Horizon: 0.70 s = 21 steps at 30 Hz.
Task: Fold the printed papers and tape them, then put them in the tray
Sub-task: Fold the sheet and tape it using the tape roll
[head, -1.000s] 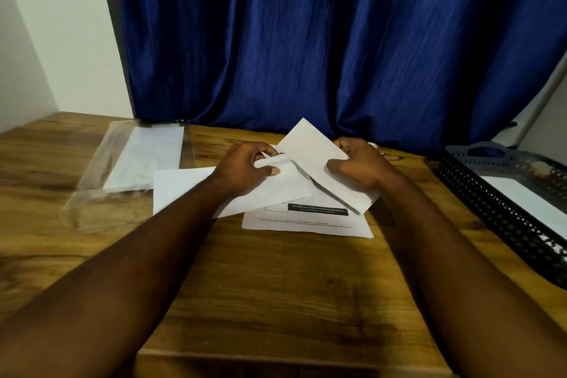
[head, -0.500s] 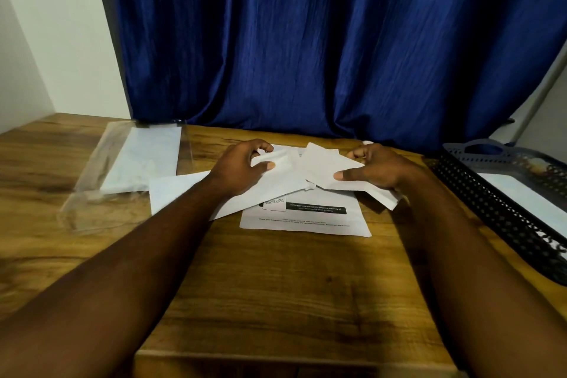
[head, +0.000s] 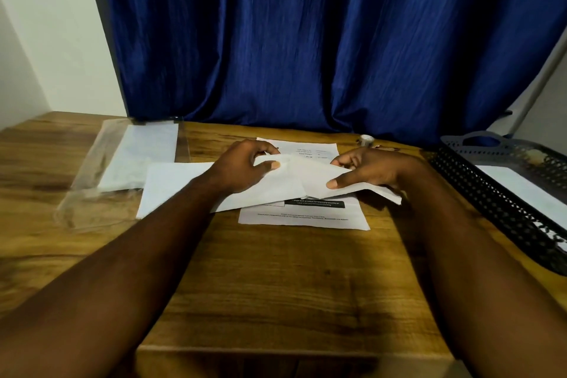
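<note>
Print on the printed paper (head: 306, 218) is too blurred to read.

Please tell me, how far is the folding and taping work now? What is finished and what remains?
Done: one white paper already lies in the black tray. In hand: the left hand and right hand both hold a paper being folded above a printed sheet. Left: taping it with the tape roll near the curtain, traying it, then the remaining sheets.
</note>
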### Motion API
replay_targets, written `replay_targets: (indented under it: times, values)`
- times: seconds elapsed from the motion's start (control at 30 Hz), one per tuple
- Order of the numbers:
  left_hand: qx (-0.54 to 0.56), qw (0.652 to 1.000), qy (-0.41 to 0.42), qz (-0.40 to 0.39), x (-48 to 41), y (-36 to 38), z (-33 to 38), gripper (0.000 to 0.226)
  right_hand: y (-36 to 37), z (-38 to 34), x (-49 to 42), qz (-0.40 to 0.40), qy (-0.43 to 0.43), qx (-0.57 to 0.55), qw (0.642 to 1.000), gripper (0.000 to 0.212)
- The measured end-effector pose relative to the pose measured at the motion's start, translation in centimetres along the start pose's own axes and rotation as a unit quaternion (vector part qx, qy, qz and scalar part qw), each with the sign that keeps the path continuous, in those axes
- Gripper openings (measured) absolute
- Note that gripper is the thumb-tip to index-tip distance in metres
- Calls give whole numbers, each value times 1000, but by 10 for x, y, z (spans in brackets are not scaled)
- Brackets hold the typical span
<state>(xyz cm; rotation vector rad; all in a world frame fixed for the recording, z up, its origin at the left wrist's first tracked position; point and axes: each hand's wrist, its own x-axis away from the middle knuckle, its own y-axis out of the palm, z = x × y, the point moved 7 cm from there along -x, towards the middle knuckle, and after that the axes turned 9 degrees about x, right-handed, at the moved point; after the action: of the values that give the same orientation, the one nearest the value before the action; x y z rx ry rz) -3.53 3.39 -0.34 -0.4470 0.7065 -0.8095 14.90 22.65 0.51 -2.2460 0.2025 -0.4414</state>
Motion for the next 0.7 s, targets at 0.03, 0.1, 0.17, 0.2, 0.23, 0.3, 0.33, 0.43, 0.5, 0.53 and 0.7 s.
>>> replay_targets:
  times: [0.03, 0.1, 0.17, 0.2, 0.23, 0.3, 0.33, 0.43, 0.5, 0.53, 0.7]
  values:
    - [-3, 1000, -1, 2, 0, 0, 1, 35, 2, -1, 1, -17, 2, -4, 1000, 35]
    - [-7, 1000, -1, 8, 1, -2, 2, 38, 2, 0, 2, -18, 10, -11, 1000, 23]
    - [-3, 1000, 1, 8, 1, -3, 5, 39, -3, 0, 3, 7, 28, -16, 999, 35]
    - [1, 1000, 2, 5, 1, -3, 6, 38, -5, 0, 4, 16, 38, -2, 999, 38]
    - [2, 1000, 3, 3, 2, -3, 7, 38, -6, 1, 4, 19, 48, 20, 998, 39]
    - [-8, 1000, 6, 4, 2, -3, 9, 39, -7, 1, 5, 13, 59, 64, 996, 39]
    - [-12, 1000, 6, 5, 3, -3, 10, 40, -7, 1, 5, 13, 62, 72, 995, 38]
    - [-10, 1000, -1, 2, 5, 1, 13, 38, -9, -3, 3, 46, 55, 68, 995, 33]
    - [5, 1000, 2, -2, 8, 5, 18, 35, -5, -10, 1, 61, 29, 71, 995, 29]
    - [13, 1000, 6, -5, 9, 7, 20, 32, -2, -14, -1, 74, 14, 72, 995, 26]
    - [0, 1000, 17, -5, 12, 13, 29, 24, 11, -37, -13, 159, -47, 131, 977, 40]
